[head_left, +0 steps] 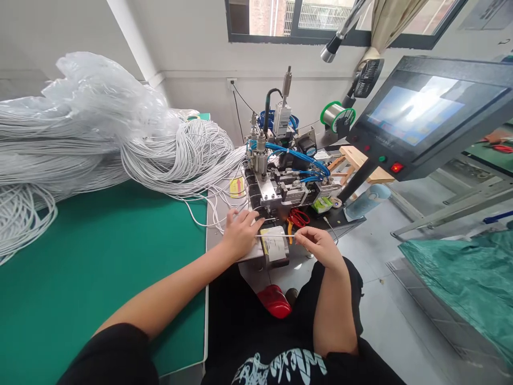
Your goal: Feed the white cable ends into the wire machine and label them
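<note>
A thin white cable (276, 235) is stretched level between my two hands, just in front of the machine. My right hand (320, 247) pinches its right end between thumb and fingers. My left hand (241, 233) lies at the front edge of the machine base with the cable passing under its thumb, fingers pointing at the clamp area; its grip is partly hidden. Right behind the cable stands the soldering-type bench machine (266, 190) with metal cylinders and blue air tubes. Below the cable sits a small block with a worn paper label (276, 246).
A big bundle of white cables (192, 155), partly under clear plastic, lies on the green table (132, 240) at left. Red-handled scissors (297, 218) rest by the machine. A touch screen (425, 107) stands at right, a wire spool (337, 116) behind.
</note>
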Demonstrator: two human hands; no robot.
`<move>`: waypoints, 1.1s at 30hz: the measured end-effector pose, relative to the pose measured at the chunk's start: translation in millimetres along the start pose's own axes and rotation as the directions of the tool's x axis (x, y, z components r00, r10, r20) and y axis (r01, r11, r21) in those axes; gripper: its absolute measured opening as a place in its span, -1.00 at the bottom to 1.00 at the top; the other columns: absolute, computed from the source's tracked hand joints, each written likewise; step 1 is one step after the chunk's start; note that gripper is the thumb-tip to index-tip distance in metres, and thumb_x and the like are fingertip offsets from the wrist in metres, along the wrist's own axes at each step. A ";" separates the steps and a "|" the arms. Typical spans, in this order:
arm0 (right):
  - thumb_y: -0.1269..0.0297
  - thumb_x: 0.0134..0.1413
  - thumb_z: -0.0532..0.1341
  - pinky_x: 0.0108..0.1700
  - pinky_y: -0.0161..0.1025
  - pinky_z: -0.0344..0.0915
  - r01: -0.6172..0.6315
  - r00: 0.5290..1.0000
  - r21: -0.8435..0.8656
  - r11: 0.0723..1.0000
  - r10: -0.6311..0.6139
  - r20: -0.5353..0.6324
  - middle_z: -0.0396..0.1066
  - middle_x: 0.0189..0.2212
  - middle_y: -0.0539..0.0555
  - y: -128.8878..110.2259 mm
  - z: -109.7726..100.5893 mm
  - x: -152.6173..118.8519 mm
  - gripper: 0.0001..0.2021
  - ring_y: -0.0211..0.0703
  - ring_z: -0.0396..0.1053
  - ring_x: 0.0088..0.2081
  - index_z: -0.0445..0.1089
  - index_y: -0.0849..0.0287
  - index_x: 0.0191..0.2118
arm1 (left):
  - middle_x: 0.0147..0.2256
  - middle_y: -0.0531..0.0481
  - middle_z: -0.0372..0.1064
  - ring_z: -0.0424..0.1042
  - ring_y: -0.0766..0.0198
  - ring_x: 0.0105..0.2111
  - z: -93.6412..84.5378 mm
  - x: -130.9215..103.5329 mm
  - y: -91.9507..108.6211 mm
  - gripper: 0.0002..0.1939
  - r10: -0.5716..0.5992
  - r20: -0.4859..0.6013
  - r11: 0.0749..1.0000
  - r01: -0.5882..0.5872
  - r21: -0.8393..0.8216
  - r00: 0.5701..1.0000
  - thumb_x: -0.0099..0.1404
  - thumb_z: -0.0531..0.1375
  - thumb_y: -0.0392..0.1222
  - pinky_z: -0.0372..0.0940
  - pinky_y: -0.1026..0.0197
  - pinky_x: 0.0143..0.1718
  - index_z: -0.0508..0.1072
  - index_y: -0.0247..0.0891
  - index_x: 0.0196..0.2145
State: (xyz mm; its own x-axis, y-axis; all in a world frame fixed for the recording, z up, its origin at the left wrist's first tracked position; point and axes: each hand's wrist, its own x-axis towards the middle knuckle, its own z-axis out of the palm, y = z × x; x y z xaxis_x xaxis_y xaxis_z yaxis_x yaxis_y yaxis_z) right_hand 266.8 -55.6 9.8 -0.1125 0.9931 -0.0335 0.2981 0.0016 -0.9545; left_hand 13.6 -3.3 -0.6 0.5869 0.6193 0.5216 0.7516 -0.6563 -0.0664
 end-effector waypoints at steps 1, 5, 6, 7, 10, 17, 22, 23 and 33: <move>0.02 0.09 0.25 -0.52 -0.32 0.06 0.018 0.999 0.027 0.999 -0.017 -0.036 0.37 -0.52 0.01 0.8 3.4 2.7 -0.70 -0.33 0.14 -0.56 0.43 0.19 -0.40 | -0.05 -0.09 0.45 0.38 0.07 -0.12 -0.3 0.3 -0.3 -0.58 -0.005 -0.004 1.000 0.005 0.002 1.000 0.09 0.15 -0.41 -0.01 -0.09 -0.03 0.50 -0.21 -0.08; 0.06 0.06 0.28 -0.53 -0.33 0.06 0.060 0.983 0.194 0.979 -0.024 -0.183 0.36 -0.52 0.01 8.1 18.8 16.2 -0.73 -0.34 0.13 -0.56 0.43 0.20 -0.38 | -0.09 -0.06 0.47 0.42 0.18 -0.20 -1.7 1.4 -2.1 -0.66 0.039 -0.089 0.999 -0.041 -0.017 0.995 0.22 0.14 -0.35 0.06 0.01 -0.11 0.46 -0.21 -0.04; 0.06 0.04 0.29 -0.55 -0.34 0.03 0.065 0.977 0.249 0.966 -0.010 -0.214 0.36 -0.51 0.00 9.7 22.9 19.8 -0.73 -0.36 0.11 -0.58 0.43 0.20 -0.37 | -0.12 -0.04 0.49 0.43 0.23 -0.24 -2.0 1.5 -2.2 -0.68 0.079 -0.124 0.996 -0.084 -0.034 0.989 0.28 0.13 -0.31 0.09 0.06 -0.15 0.44 -0.21 -0.02; 0.06 0.02 0.31 -0.57 -0.34 -0.01 0.071 0.971 0.307 0.949 0.005 -0.239 0.35 -0.52 0.00 10.8 26.9 23.3 -0.72 -0.37 0.08 -0.59 0.44 0.21 -0.37 | -0.16 -0.02 0.50 0.43 0.28 -0.29 -2.3 1.4 -2.1 -0.71 0.125 -0.158 0.989 -0.135 -0.054 0.980 0.33 0.12 -0.25 0.10 0.11 -0.20 0.43 -0.22 0.00; 0.06 -0.05 0.35 -0.61 -0.35 -0.10 0.104 0.956 0.457 0.883 0.038 -0.290 0.34 -0.54 -0.01 11.1 38.1 32.8 -0.71 -0.41 0.00 -0.63 0.45 0.22 -0.39 | -0.33 0.05 0.51 0.40 0.36 -0.43 -3.3 1.1 -0.1 -0.72 0.219 -0.230 0.968 -0.241 -0.071 0.948 0.40 0.11 -0.12 0.07 0.15 -0.30 0.41 -0.24 0.00; 0.04 -0.07 0.35 -0.61 -0.34 -0.11 0.132 0.942 0.480 0.867 0.041 -0.334 0.45 -0.48 0.05 3.6 54.3 44.9 -0.66 -0.41 -0.01 -0.63 0.52 0.23 -0.27 | -0.45 0.09 0.44 0.35 0.35 -0.45 -0.9 1.9 1.7 -0.83 0.131 -0.189 0.991 -0.134 -0.004 0.973 0.42 0.07 -0.22 -0.01 0.09 -0.25 0.46 -0.20 -0.17; 0.04 -0.03 0.32 -0.57 -0.34 0.02 0.059 0.975 0.404 0.913 0.035 -0.222 0.49 -0.46 0.07 2.5 50.7 47.6 -0.66 -0.38 0.08 -0.62 0.52 0.23 -0.25 | -0.39 0.02 0.44 0.35 0.24 -0.33 5.5 2.4 -1.7 -0.80 0.010 -0.104 1.000 -0.010 -0.003 0.995 0.39 0.05 -0.31 -0.03 0.05 -0.20 0.47 -0.18 -0.21; 0.05 -0.02 0.31 -0.54 -0.33 0.08 0.042 0.980 0.369 0.928 0.033 -0.194 0.49 -0.46 0.08 2.4 48.8 48.0 -0.67 -0.35 0.15 -0.60 0.52 0.23 -0.26 | -0.36 0.00 0.45 0.35 0.22 -0.30 6.2 2.5 -2.0 -0.78 -0.005 -0.087 1.000 0.004 -0.004 0.996 0.37 0.04 -0.34 -0.02 0.04 -0.19 0.47 -0.18 -0.20; 0.14 0.06 0.19 -0.31 -0.25 0.24 0.119 0.965 -0.205 0.972 -0.161 -0.206 0.45 -0.44 0.07 4.4 39.8 60.3 -0.78 -0.15 0.34 -0.41 0.42 0.20 -0.37 | -0.27 -0.07 0.40 0.31 0.11 -0.20 2.8 5.3 -0.7 -0.52 0.024 0.137 0.999 -0.020 -0.033 0.990 0.25 0.02 -0.43 -0.03 -0.04 -0.09 0.37 -0.12 0.08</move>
State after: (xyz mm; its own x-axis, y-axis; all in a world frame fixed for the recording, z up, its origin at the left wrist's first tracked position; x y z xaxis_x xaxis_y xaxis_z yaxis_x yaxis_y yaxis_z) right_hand 223.5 -0.3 -8.2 0.0383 0.9824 0.1826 0.4706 0.1435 -0.8706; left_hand 17.0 1.7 -0.2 0.6407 0.6566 0.3979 0.7294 -0.6824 -0.0486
